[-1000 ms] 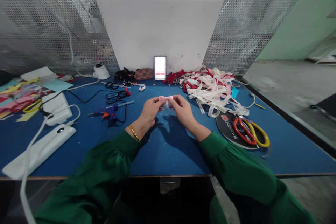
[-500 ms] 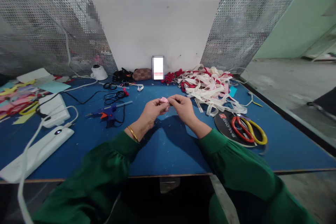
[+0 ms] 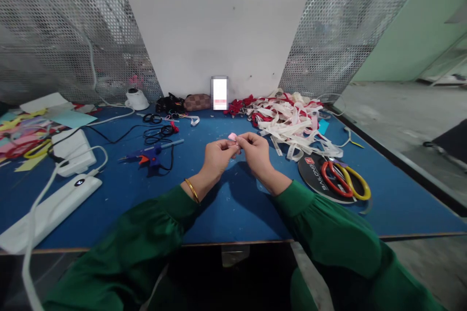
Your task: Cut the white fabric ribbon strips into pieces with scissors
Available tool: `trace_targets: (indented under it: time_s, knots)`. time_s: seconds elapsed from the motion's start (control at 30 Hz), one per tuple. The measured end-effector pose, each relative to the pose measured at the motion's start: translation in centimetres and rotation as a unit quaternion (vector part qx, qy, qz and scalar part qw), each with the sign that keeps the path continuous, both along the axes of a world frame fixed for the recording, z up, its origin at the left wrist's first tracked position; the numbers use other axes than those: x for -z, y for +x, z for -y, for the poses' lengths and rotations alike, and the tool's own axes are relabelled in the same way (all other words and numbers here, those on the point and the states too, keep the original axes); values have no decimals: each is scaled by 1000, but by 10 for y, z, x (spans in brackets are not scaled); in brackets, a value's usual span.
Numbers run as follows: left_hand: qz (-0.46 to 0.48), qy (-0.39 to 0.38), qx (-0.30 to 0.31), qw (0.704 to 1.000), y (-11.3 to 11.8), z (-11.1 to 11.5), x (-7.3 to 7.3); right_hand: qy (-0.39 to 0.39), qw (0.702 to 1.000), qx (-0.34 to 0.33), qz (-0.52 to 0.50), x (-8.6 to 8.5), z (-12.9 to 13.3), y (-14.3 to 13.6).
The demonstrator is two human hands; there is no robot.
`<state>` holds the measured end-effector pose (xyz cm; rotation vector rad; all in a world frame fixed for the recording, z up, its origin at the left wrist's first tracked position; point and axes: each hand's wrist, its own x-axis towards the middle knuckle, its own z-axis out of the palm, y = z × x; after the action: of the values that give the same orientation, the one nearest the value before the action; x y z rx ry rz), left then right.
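A small pink piece of ribbon [image 3: 232, 136] is held up over the middle of the blue table, its folded top showing above my fingers. My left hand [image 3: 218, 155] is closed, pinching the pink ribbon between thumb and fingers. From the other side my right hand [image 3: 256, 153] is also closed, its thumb and forefinger gripping the lower right edge of the same piece. The fingertips of both hands nearly meet and cover most of the ribbon.
On the left lie a blue glue gun [image 3: 151, 155], a white power strip [image 3: 54, 214] and coloured scraps [image 3: 27, 131]. To the right are scissors [image 3: 337, 180] on a black disc [image 3: 310, 175] and a heap of ribbons [image 3: 292, 119]. A bright phone [image 3: 219, 93] leans against the white board [image 3: 219, 39].
My left hand has shifted right, closer to my right hand, and its wrist has turned. The pink ribbon has moved slightly right and now shows above the fingers.
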<state>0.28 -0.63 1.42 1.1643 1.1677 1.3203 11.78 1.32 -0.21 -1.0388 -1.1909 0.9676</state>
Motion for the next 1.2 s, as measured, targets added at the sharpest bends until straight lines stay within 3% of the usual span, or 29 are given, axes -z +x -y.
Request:
trace_targets:
  time_s: [0.3,0.53,0.6,0.77,0.93,1.03,1.13,1.2]
  knots:
    - [72,-37,34,996,-4,-6,9,-70,988,-58,-123,-5,-3,2]
    - [98,-71,49,991,-10,-2,0,-9,996,-53,-76,-14,-2,7]
    - [84,-81,47,992,-10,-2,-2,-9,996,-51,-67,-15,-2,7]
    - [-1,-19,50,999,-6,-3,4,-19,997,-41,-62,-13,-2,6]
    - [-19,7,75,997,-3,-3,7,-35,996,-35,-77,-11,-2,4]
    - [-15,-17,90,996,-7,-3,3,-26,996,-57,-58,-11,-4,7]
    - [-10,-46,45,998,-14,-6,-5,5,998,-68,13,-10,-9,13]
    - [-17,-20,3,1000,-19,-9,-8,24,994,-78,70,-9,-11,18]
